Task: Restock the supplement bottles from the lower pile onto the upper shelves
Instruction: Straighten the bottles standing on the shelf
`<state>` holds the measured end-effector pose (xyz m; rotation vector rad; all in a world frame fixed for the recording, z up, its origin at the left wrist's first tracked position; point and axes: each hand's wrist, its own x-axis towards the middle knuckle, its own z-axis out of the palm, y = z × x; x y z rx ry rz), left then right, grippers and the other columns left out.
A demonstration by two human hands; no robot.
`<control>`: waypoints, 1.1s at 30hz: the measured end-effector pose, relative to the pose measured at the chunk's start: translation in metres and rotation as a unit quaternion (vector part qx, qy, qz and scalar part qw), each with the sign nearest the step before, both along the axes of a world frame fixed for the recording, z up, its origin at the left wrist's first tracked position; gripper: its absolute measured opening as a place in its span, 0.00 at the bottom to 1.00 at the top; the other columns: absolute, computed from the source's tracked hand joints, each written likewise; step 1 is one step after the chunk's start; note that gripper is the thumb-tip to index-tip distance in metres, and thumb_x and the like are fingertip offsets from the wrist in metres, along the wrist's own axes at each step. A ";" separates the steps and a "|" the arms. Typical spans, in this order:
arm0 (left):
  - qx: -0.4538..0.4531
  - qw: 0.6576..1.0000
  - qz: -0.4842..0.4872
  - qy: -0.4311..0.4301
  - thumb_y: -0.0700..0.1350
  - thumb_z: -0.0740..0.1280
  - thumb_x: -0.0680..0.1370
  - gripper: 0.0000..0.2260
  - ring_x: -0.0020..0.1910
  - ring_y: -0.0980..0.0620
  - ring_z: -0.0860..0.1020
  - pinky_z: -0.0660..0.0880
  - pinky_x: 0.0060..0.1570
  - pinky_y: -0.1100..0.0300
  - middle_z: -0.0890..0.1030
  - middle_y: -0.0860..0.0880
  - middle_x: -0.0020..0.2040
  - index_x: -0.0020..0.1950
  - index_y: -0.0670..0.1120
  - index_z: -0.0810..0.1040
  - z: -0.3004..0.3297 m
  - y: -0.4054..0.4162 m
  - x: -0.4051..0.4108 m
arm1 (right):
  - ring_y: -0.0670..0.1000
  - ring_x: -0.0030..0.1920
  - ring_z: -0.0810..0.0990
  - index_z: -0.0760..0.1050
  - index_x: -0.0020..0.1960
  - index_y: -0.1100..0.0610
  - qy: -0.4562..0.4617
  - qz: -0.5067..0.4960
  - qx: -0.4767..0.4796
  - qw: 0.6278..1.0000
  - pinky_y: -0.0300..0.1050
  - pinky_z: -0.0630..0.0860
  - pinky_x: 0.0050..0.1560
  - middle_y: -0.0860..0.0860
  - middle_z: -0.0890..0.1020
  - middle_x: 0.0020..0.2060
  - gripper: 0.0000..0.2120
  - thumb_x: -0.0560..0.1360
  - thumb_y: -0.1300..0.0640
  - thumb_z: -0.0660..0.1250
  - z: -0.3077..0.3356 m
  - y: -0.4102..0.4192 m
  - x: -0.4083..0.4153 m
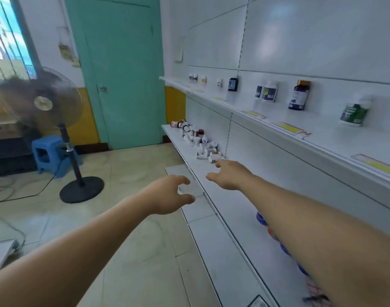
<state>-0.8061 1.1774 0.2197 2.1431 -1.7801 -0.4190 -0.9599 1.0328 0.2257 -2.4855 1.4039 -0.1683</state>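
Note:
A pile of small supplement bottles (pixel 197 139) lies jumbled on the lower white shelf (pixel 231 202), toward its far end. My right hand (pixel 228 175) stretches over that shelf, empty, its fingertips just short of the nearest bottle (pixel 214 158). My left hand (pixel 169 194) hovers off the shelf's front edge with fingers loosely spread, holding nothing. On the upper shelf (pixel 318 138) stand a green bottle (pixel 354 113), a dark blue bottle with a gold cap (pixel 299 96), two white and blue bottles (pixel 266 91) and some smaller items further back.
A standing fan (pixel 42 103) on a round black base (pixel 81 189) stands on the tiled floor to the left, with a blue plastic stool (pixel 50 155) behind it. A teal door (pixel 121 69) closes the far wall. Blue-lidded containers (pixel 261 218) lie partly hidden under my right forearm.

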 end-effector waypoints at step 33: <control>0.107 0.969 -0.216 -0.045 0.58 0.65 0.76 0.27 0.71 0.50 0.62 0.60 0.69 0.57 0.63 0.51 0.74 0.73 0.53 0.64 -0.101 -0.668 0.536 | 0.57 0.68 0.68 0.64 0.71 0.53 -0.043 -0.245 0.081 0.965 0.52 0.67 0.65 0.54 0.69 0.70 0.35 0.71 0.34 0.61 -0.123 -0.588 0.467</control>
